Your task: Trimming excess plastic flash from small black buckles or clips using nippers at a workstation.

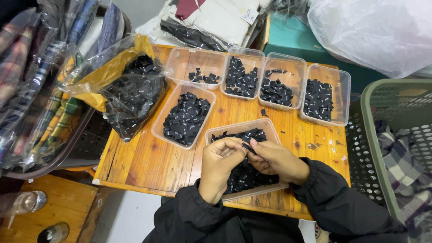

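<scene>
Both hands share one grip: the left hand (219, 165) and the right hand (275, 159) meet fingertip to fingertip and pinch a small black label (246, 148) between them. Whether they hold one label or several pressed together I cannot tell, because the fingers cover most of it.

Directly under the grip stands a clear plastic tray (265, 125) on the wooden bench (148, 164), filled with loose labels of the same kind. Beyond the grip, further from the person, five more clear trays (327, 93) hold sorted black labels. To the far left of the grip lies an open plastic bag (132, 92) with many more. To the right of the grip, off the bench, stands a green basket (382, 135) with a checked cloth inside.

I judge the main risk to be the small size of the label. If the pinch loosens while one hand lets go, the label can fall back into the tray below and be lost among the others. A few labels already lie loose on the bench beyond the grip (263, 112), so a scattered piece is easy. The wide sleeves rest close to the near tray and may push it toward the edge of the bench.
</scene>
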